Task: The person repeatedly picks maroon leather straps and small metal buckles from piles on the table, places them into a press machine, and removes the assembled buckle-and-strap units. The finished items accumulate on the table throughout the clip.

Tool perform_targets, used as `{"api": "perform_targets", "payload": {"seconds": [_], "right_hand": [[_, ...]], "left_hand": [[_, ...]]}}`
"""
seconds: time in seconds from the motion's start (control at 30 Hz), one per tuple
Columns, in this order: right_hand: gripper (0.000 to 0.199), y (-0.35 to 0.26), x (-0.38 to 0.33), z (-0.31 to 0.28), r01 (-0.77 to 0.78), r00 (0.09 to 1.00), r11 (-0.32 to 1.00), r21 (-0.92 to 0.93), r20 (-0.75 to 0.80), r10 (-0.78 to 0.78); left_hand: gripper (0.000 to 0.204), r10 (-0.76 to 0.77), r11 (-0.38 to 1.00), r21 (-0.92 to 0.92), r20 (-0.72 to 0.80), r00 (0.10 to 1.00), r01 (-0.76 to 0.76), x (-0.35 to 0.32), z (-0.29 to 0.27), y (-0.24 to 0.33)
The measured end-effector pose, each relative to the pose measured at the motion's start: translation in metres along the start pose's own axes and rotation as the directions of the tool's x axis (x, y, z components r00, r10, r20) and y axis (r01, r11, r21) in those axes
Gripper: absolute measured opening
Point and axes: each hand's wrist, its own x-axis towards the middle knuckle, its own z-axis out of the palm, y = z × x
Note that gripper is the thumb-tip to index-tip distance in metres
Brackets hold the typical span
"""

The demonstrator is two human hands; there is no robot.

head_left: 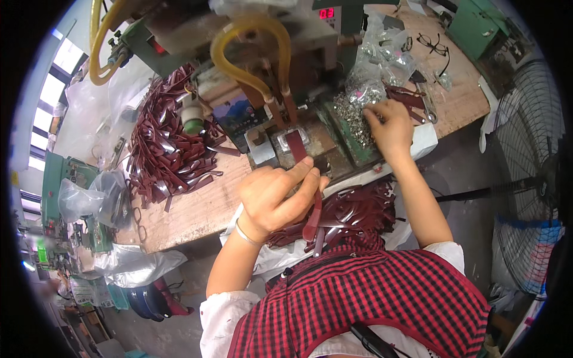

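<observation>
Gleaming dark-red strap (305,179) (glossy, narrow)

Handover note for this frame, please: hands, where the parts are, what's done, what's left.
Left hand: shut on a dark red leather strap, its upper end lying on the metal fixture plate of the green press machine.
Right hand: fingers down in the heap of small silver metal fittings; whether it has one pinched cannot be told.
Pile of loose dark red straps on the wooden bench at left; another batch in the lap.
Done: strap laid on the fixture. Left: no fitting is on the strap yet.
</observation>
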Motion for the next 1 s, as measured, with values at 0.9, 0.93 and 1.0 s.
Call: {"api": "perform_targets", "payload": {"seconds": [0.9, 0.93, 1.0], "right_hand": [[0.019, -0.027, -0.002, 0.025, -0.227, 0.971, 0.717, 0.659, 0.095, 0.22], [0.019, -0.024, -0.007, 0.019, -0.259, 0.962, 0.72, 0.644, 0.104, 0.253], [0.018, -0.012, -0.02, -0.002, -0.23, 0.969, 0.812, 0.536, 0.051, 0.24]], "left_hand": [[0.014, -0.476, 0.751, 0.641, 0.694, 0.54, -0.162, -0.182, -0.108, -0.13], [0.012, -0.472, 0.757, 0.641, 0.67, 0.573, -0.126, -0.182, -0.109, -0.132], [0.01, -0.601, 0.718, 0.689, 0.542, 0.587, 0.099, -0.18, -0.108, -0.126]]}}
